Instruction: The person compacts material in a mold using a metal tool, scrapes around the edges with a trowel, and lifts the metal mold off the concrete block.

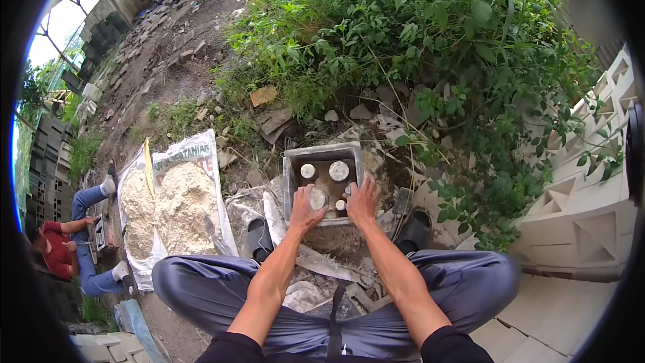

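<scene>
A grey square box mould [291, 161] sits on the ground between the feet, with several round-topped posts inside. Two pale round posts, a smaller one [308, 171] and a larger one [338, 171], stand in its far half. My left hand [306, 210] is at the near left of the box, its fingers bent against a wide round post [318, 197]. At the near right, my right hand [363, 202] reaches over the box's edge, fingertips by a small dark post. A small pale post [340, 206] stands between the hands.
Pale powder [185, 195] lies heaped on a white sack [212, 161] at the left. Beyond it sits a person in a red shirt [58, 250]. Pale patterned blocks [584, 228] stand at the right. Green plants [403, 40] and rubble lie ahead.
</scene>
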Demonstrator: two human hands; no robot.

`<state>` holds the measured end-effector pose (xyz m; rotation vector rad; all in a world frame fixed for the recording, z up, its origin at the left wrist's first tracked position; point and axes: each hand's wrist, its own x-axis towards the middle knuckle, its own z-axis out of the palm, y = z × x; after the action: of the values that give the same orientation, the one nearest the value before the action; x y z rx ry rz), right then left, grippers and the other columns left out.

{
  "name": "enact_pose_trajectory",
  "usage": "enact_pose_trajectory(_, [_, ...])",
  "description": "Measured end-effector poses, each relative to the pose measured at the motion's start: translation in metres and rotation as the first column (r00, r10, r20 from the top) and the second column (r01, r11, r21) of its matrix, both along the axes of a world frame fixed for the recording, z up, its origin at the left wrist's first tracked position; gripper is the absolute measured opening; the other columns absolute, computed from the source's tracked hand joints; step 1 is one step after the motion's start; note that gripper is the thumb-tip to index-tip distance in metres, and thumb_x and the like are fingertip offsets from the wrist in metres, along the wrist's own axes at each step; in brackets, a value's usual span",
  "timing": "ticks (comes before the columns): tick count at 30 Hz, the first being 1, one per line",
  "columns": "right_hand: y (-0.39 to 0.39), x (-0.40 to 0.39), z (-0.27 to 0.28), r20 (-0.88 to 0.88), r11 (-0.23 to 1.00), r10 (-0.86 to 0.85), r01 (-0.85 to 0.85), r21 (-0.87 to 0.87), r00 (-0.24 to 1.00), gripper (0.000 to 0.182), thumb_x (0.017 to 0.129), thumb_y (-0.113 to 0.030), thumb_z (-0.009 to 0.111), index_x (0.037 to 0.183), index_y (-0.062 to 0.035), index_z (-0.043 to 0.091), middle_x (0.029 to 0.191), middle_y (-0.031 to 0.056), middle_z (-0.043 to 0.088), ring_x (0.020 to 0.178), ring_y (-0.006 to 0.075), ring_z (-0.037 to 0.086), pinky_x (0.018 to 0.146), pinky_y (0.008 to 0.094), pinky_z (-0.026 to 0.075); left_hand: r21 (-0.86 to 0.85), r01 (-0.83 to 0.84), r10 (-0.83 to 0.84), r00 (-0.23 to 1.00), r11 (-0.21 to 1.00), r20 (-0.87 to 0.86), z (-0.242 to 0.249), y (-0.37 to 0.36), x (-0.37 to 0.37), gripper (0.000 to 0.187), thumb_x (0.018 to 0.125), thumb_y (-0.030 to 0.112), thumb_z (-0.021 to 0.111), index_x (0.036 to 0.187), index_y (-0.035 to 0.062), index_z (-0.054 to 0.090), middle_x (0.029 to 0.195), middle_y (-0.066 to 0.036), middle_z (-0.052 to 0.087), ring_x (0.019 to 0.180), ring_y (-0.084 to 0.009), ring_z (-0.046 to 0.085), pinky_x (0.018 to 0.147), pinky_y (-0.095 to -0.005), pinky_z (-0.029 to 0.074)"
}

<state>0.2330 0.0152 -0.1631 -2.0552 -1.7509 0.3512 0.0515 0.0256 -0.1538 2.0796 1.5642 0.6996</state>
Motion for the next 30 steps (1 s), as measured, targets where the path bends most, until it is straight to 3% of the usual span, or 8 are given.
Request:
enact_pose_trajectory(6, [-0.005, -0.002, 0.025, 0.112, 0.996, 0.027, -0.036, 0.077, 0.993, 0.028, 0.074, -0.023, 0.071, 0.094, -0.0042, 0.062, 0.133, 0.0163, 0.034, 0.129, 0.0330, 0.025, 0.105, 0.0591, 0.016, 0.022, -0.008, 0.007, 0.999, 1.000, 0.038, 0.005, 0.002, -0.001, 0.069, 0.063, 0.021, 0.075, 0.122, 0.0028, 0.043, 0.107, -0.017, 0.046, 0.101, -0.0366, 0.046, 0.088, -0.0441, 0.041])
enact_pose_trajectory(15, [-0.001, -0.002, 0.016, 0.006, 0.982, 0.083, -0.083, 0.172, 0.997, 0.027, 0.071, -0.017, 0.073, 0.089, -0.0008, 0.063, 0.123, 0.0115, 0.039, 0.123, 0.0280, 0.032, 0.098, 0.0489, 0.026, 0.011, -0.001, 0.000, 0.999, 1.000, 0.035, 0.003, 0.001, -0.007, 0.071, 0.062, 0.022, 0.074, 0.123, 0.0033, 0.043, 0.107, -0.017, 0.046, 0.101, -0.0365, 0.046, 0.089, -0.0432, 0.042])
enact_pose_trajectory(18, [-0.006, 0.001, 0.017, -0.044, 0.985, 0.044, -0.036, 0.166, 0.998, 0.043, 0.068, -0.014, 0.075, 0.104, 0.0006, 0.057, 0.118, 0.0148, 0.040, 0.117, 0.0340, 0.036, 0.096, 0.0469, 0.030, -0.029, -0.004, 0.004, 1.000, 1.000, -0.006, 0.006, 0.001, -0.003, 0.072, 0.062, 0.024, 0.075, 0.123, 0.0034, 0.042, 0.108, -0.018, 0.046, 0.102, -0.0372, 0.047, 0.090, -0.0436, 0.042])
enact_pose_trajectory(21, [-0.005, 0.002, -0.006, -0.384, 0.968, -0.117, 0.192, 0.162, 0.916, 0.079, 0.070, -0.009, 0.070, 0.135, -0.0062, 0.026, 0.116, 0.0257, 0.043, 0.111, 0.0456, 0.042, 0.091, 0.0475, 0.039, -0.104, -0.050, 0.044, 0.997, 0.993, -0.059, 0.006, 0.000, 0.000, 0.075, 0.062, 0.027, 0.077, 0.124, 0.0042, 0.040, 0.110, -0.018, 0.044, 0.101, -0.0390, 0.048, 0.088, -0.0453, 0.043])
enact_pose_trajectory(22, [-0.006, 0.005, -0.010, -0.378, 0.967, -0.115, 0.190, 0.168, 0.919, 0.079, 0.070, -0.009, 0.070, 0.135, -0.0062, 0.026, 0.116, 0.0257, 0.043, 0.111, 0.0456, 0.042, 0.091, 0.0475, 0.039, -0.151, -0.099, 0.089, 0.993, 0.984, -0.076, 0.003, 0.001, 0.001, 0.077, 0.062, 0.028, 0.078, 0.124, 0.0051, 0.038, 0.110, -0.017, 0.044, 0.100, -0.0399, 0.050, 0.085, -0.0464, 0.044])
enact_pose_trajectory(24, [-0.009, 0.010, -0.012, -0.395, 0.957, -0.239, 0.146, -0.251, 0.887, 0.073, 0.072, -0.001, 0.058, 0.138, -0.0054, 0.025, 0.112, 0.0313, 0.051, 0.105, 0.0488, 0.049, 0.090, 0.0488, 0.042, -0.184, -0.119, 0.111, 0.992, 0.976, -0.053, -0.002, 0.003, 0.002, 0.079, 0.063, 0.029, 0.078, 0.125, 0.0040, 0.037, 0.112, -0.017, 0.043, 0.103, -0.0408, 0.049, 0.086, -0.0474, 0.044])
enact_pose_trajectory(29, [-0.011, 0.002, 0.000, -0.460, 0.955, -0.275, 0.185, -0.232, 0.844, 0.069, 0.072, 0.002, 0.050, 0.138, -0.0049, 0.030, 0.115, 0.0286, 0.055, 0.107, 0.0440, 0.053, 0.091, 0.0465, 0.043, -0.246, -0.125, 0.128, 0.992, 0.961, -0.002, 0.005, -0.001, -0.004, 0.073, 0.067, 0.031, 0.075, 0.124, 0.0028, 0.039, 0.112, -0.017, 0.044, 0.105, -0.0396, 0.048, 0.086, -0.0460, 0.044])
enact_pose_trajectory(30, [-0.011, 0.001, -0.001, -0.446, 0.965, -0.250, 0.184, -0.186, 0.860, 0.068, 0.073, 0.003, 0.048, 0.138, -0.0040, 0.029, 0.110, 0.0291, 0.057, 0.104, 0.0442, 0.054, 0.089, 0.0472, 0.043, -0.089, -0.105, 0.105, 0.994, 0.990, -0.012, 0.008, -0.003, -0.007, 0.068, 0.069, 0.032, 0.073, 0.121, 0.0032, 0.042, 0.111, -0.017, 0.046, 0.104, -0.0389, 0.048, 0.087, -0.0446, 0.043])
